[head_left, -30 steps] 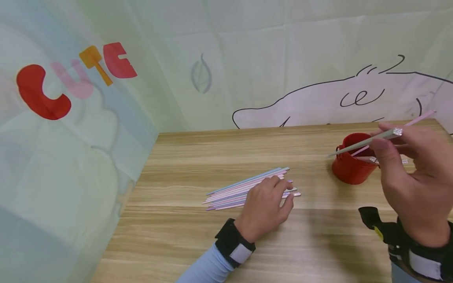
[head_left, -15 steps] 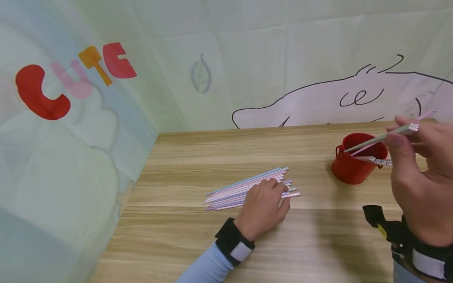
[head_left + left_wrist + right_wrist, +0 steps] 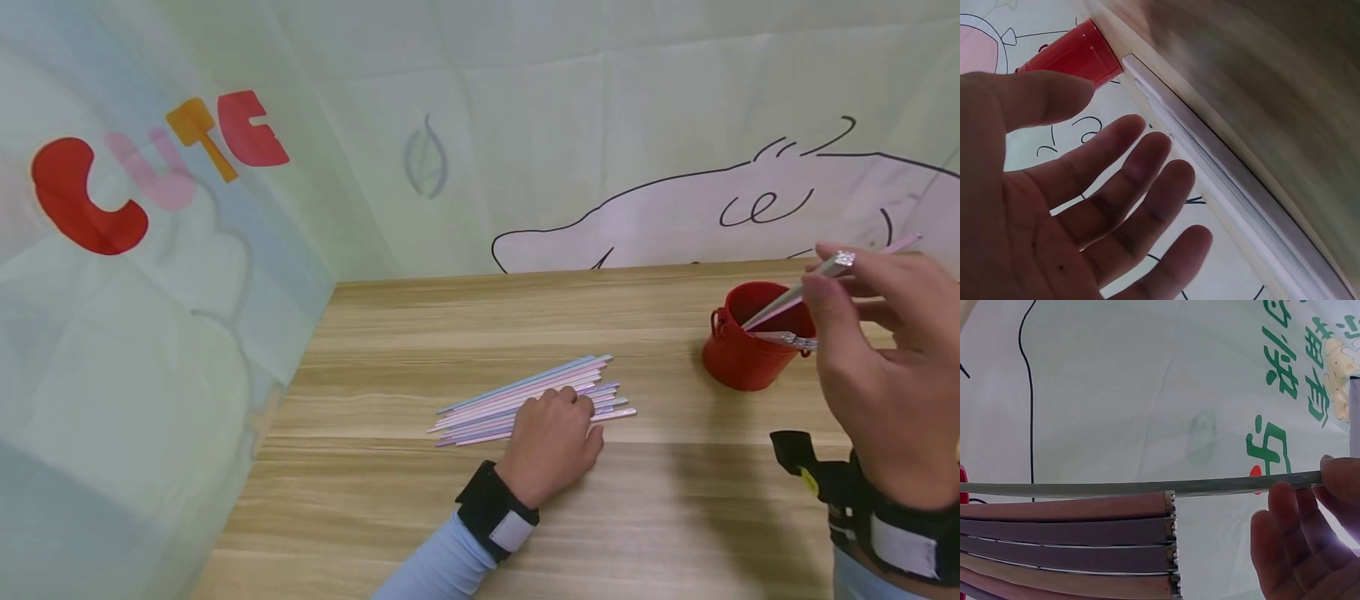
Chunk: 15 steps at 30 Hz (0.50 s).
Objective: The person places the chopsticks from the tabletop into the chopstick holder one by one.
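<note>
My right hand (image 3: 896,371) pinches a grey-green chopstick (image 3: 783,297) near its glittery end, thumb against fingers. It slants, its thin tip inside the mouth of a small red bucket (image 3: 742,367). Several pink and purple chopsticks (image 3: 1072,539) with glittery ends lean in the bucket, just below the held one in the right wrist view; my hand partly hides them in the head view. My left hand (image 3: 549,446) lies over the right part of a pile of pastel chopsticks (image 3: 495,404). In the left wrist view its fingers (image 3: 1169,190) are relaxed and hold nothing.
The light wooden table (image 3: 390,333) meets a printed cloth backdrop (image 3: 570,108) at the back and along the left side. Black straps (image 3: 498,512) with small wrist devices go around both wrists. The red bucket stands near the table's back right.
My right hand first moved right, then slightly back left, lowering the chopstick's tip from left of the bucket into its mouth. My left hand drew back slightly from the pile's right ends.
</note>
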Motion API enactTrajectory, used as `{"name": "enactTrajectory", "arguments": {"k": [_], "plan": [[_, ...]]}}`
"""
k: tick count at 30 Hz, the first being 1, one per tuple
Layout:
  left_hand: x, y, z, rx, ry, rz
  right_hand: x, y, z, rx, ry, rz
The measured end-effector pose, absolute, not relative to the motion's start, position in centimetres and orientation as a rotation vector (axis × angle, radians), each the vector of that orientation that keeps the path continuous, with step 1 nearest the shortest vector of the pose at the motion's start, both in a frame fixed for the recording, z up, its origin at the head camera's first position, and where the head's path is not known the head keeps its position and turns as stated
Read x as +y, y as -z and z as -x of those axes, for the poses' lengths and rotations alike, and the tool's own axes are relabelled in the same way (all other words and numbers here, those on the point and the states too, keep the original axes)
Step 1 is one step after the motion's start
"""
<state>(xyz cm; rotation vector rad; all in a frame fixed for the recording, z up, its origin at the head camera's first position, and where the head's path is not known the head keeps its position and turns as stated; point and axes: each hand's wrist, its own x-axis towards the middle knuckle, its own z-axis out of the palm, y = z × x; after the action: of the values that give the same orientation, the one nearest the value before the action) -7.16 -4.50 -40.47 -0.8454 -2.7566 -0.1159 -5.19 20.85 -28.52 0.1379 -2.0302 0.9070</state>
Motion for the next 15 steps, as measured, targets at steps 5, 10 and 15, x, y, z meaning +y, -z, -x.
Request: {"name": "enactTrajectory", "arguments": {"k": [5, 10, 15], "plan": [[-4.54, 40.58, 7.09, -2.798, 0.074, 0.826, 20.99, 28.77, 5.35, -2.042, -0.955, -0.098], [-4.61, 40.79, 7.14, -2.818, 0.067, 0.834, 20.87, 28.64, 5.10, -2.089, -0.970, 0.017], [-4.73, 41.01, 7.26, -2.792, 0.028, 0.846, 20.77, 28.32, 4.62, -2.156, -0.942, 0.096]]}}
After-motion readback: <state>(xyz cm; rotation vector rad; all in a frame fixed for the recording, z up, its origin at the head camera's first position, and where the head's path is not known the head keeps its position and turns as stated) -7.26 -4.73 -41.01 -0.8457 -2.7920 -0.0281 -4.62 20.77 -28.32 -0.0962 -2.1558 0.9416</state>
